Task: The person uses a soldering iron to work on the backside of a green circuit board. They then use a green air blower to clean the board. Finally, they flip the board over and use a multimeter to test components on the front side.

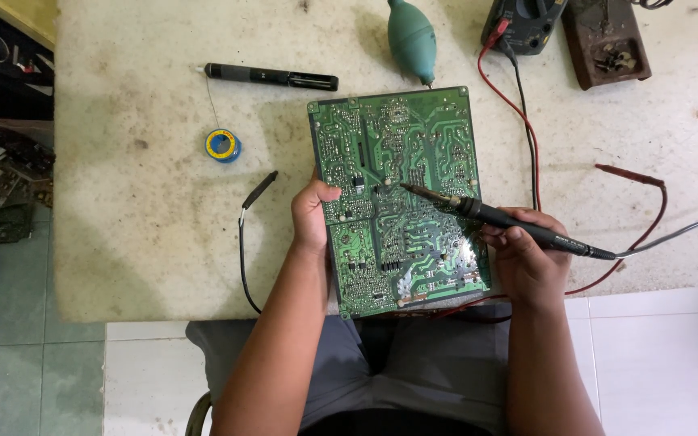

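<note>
Right hand [527,250] fingers pinch a soldering iron [498,216], its tip seemingly touching the middle of the green board [397,202]. Left hand [310,216] grips the board's left edge, thumb on top. Beyond the board lie a blower [411,39] and meter [524,23]; left of it, a solder spool [223,145], pen tool [271,77] and black probe [258,190].

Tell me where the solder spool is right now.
In the head view, the blue solder spool lies on the worktable, left of the green circuit board and below the black desoldering pump.
</note>
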